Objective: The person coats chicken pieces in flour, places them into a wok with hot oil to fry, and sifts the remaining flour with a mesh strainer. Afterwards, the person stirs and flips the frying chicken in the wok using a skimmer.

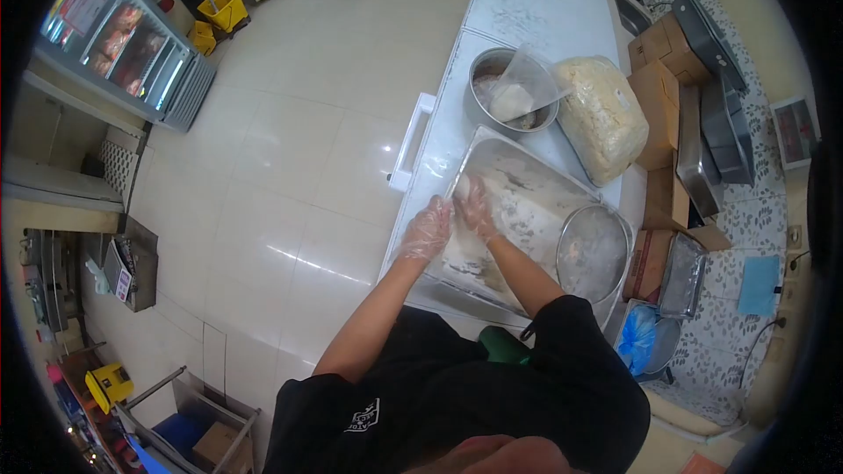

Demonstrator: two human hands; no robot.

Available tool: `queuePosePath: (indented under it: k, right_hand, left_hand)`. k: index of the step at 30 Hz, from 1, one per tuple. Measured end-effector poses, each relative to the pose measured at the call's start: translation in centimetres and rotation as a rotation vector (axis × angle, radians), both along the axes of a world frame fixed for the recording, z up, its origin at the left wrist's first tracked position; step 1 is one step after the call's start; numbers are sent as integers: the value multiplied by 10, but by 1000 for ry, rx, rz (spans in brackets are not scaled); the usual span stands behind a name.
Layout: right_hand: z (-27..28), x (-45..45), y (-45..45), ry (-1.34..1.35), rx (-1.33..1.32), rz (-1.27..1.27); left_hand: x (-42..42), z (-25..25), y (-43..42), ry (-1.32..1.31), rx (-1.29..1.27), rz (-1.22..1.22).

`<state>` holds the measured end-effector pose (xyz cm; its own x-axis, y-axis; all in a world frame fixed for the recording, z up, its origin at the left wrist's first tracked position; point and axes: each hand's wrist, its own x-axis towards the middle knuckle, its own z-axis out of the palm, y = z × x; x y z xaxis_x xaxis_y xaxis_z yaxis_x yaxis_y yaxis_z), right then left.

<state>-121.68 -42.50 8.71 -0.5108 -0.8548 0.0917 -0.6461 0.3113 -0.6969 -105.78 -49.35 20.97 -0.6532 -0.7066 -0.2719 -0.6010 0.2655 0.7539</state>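
Note:
Both my hands wear thin clear plastic gloves. My left hand (428,228) is at the left rim of a large clear tub (527,151), its fingers bent around the edge. Inside the tub, close to that same wall, is my right hand (475,208). Its fingers are curled together by a pale patch, and what they hold, if anything, is hidden. White flour (518,219) coats the tub's floor in uneven patches. A round sieve (594,254) lies in the tub's right end.
Behind the tub stand a round metal pot (479,110) with a clear scoop (531,83) in it and a big bag of pale crumbly material (601,114). Cardboard boxes (657,105) and metal trays (700,149) line the right wall. A white handle (413,142) juts from the worktop's left side.

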Motion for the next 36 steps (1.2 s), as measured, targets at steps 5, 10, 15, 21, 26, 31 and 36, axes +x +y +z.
queuePosePath:
  k: [5,10,15,21,26,31,36]
  right_hand:
    - [-9,30,39,-106,63,177]
    - [-23,29,56,-537,229,406]
    - [-38,28,81,-756,222,425]
    - [49,40,62,-1485,254,-116]
    - [81,31,59,-1845,117,-183]
    - [94,22,65,-1810,-183,-233]
    - [114,11,74,-1838,-533,-342]
  left_hand:
    - [-3,-14,15,71,18,94]
    - [-5,-11,18,70,18,142]
    - [-5,-11,18,45,-9,137]
    - [-5,-15,19,27,-38,125]
    - [-7,-36,20,119,-118,152]
    - [-5,-29,18,54,-51,109]
    - [-3,-29,19,107,-78,104]
